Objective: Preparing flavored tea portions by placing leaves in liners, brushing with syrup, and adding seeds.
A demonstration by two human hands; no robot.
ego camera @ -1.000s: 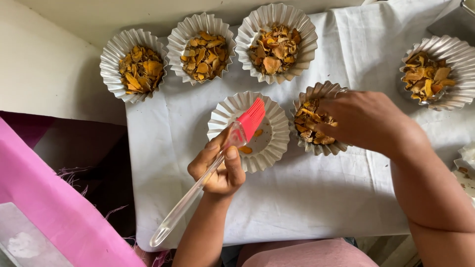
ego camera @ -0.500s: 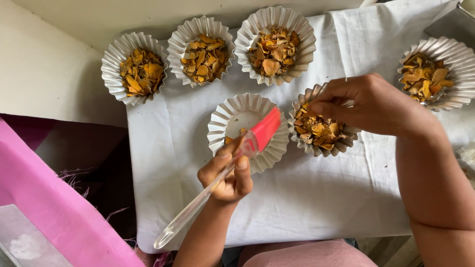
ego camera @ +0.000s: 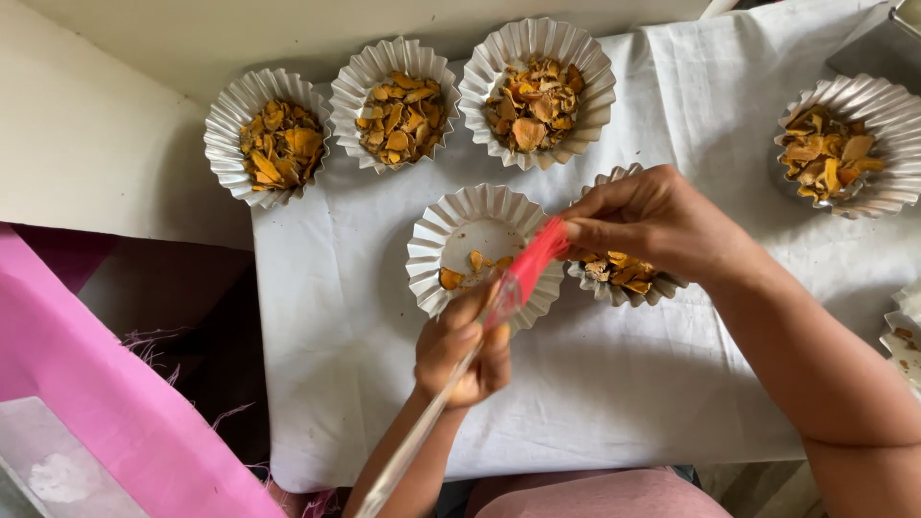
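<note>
A white cloth (ego camera: 595, 403) covers the surface. On it, the right hand (ego camera: 652, 223) pinches the red tip of a spatula (ego camera: 523, 273) above a nearly empty fluted cup (ego camera: 480, 251); the left hand (ego camera: 465, 347) has its grip clenched on the clear handle.

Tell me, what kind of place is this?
Probably a home table used for preparing food, though the room itself is out of view. A white cloth covers the table, fluted foil cups hold dried orange-yellow flakes, and the left hand holds a red spatula.
</note>
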